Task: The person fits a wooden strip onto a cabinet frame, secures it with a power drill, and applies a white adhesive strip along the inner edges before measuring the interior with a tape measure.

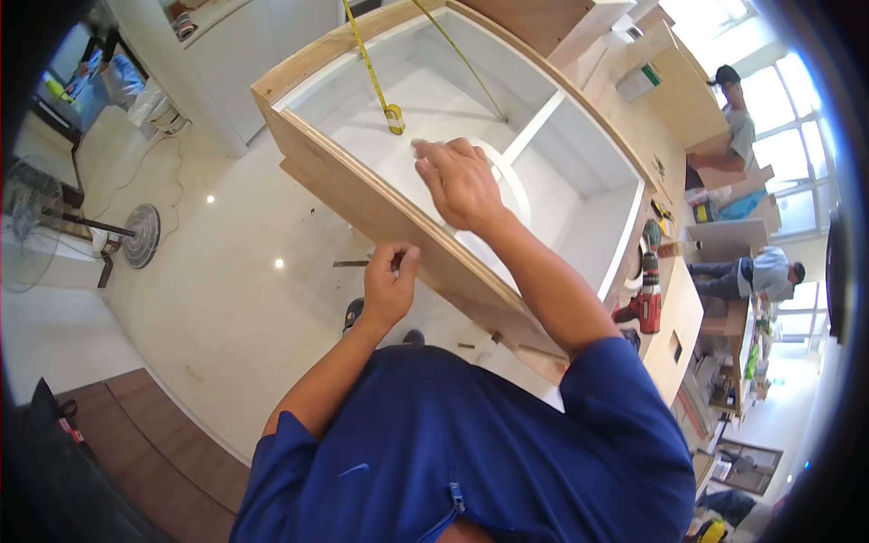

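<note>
1. The right hand (462,181) is laid inside the cabinet (362,195), with its fingers bent down onto the white inner panel (434,100). Whether anything is pinched beneath the fingertips cannot be told.
2. The left hand (389,288) is clenched around a thin dark item (351,263), which sticks out sideways from the fist. It is held just outside the cabinet's plywood side wall.
3. The cabinet is set slantwise across the view with its open face turned toward the camera. Bare plywood is seen outside and white board inside, and the interior is split into compartments by a white divider (534,127).
4. A yellow tape measure (393,118) is seen on the white panel just beyond the right hand, with its blade drawn out toward the far edge.
5. Any print on the tape measure is too small to be read.
6. A red drill (647,306) is placed at the cabinet's right end, beside a plywood board (683,317). Its markings cannot be made out.
7. A glossy white floor (226,299) is spread below, and it is bordered near the person by a strip of brown wood flooring (154,443). A small floor fan (142,235) is stood well to the left.
8. Two other people (738,118) are seen at the far right, beside bright windows (797,90).
</note>
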The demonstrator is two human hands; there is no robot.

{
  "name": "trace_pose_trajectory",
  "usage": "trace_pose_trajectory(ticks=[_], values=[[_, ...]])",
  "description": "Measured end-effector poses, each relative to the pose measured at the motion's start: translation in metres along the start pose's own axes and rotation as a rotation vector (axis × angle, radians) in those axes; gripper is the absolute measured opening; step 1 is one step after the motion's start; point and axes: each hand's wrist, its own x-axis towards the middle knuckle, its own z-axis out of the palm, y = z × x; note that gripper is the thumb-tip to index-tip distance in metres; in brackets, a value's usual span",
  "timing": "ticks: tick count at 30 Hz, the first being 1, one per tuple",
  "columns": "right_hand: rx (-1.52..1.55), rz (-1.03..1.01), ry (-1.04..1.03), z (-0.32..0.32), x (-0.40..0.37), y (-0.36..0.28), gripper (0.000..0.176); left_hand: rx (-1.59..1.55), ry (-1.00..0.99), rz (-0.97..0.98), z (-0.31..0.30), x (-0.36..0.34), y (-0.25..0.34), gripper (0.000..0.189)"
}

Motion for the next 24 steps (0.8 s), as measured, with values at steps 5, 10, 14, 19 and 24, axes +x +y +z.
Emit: trace_pose_trajectory(ticks=[5,10,14,19,24], values=[[-0.003,0.014,-0.046,0.001,-0.002,0.000,0.032,-0.130,-0.021,-0.207,0.014,0.015,0.031,0.019],[0.244,0.212,-0.039,0.006,-0.001,0.011,0.039,-0.114,0.025,-0.188,0.022,0.021,0.055,0.028],[0.597,0.346,0.027,0.002,-0.002,0.021,0.043,-0.096,0.081,-0.358,0.031,0.029,0.068,0.034],[0.615,0.297,0.014,0.000,-0.002,0.027,0.041,-0.156,0.060,-0.419,0.029,0.029,0.072,0.033],[0.197,0.041,-0.073,-0.005,-0.016,0.031,0.037,-0.125,0.049,-0.449,0.031,0.031,0.072,0.027]])
